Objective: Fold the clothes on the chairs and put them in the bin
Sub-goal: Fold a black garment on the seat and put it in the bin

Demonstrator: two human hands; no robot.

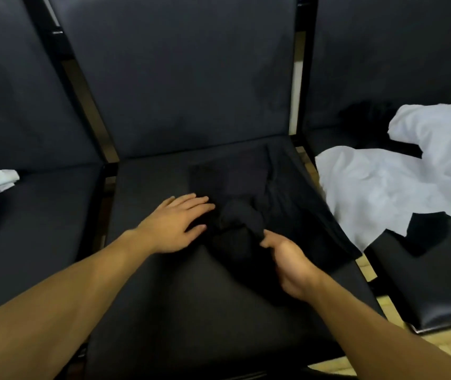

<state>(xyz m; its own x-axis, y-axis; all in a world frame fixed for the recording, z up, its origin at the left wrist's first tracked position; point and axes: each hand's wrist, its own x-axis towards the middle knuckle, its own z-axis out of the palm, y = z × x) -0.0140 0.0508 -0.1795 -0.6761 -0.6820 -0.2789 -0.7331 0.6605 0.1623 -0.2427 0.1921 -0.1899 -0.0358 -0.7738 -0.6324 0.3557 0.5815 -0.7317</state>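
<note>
Head view: left hand (pixel 173 224) flat on black garment (pixel 246 193), right hand (pixel 287 259) pinching it.

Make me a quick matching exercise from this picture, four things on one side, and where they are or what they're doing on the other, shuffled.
1. left hand
2. right hand
3. black garment
4. white garment

A. lies on the right chair
B. pinches dark cloth
C. lies on the middle chair
D. rests flat, fingers straight

Pairs: 1-D, 2-B, 3-C, 4-A
</note>
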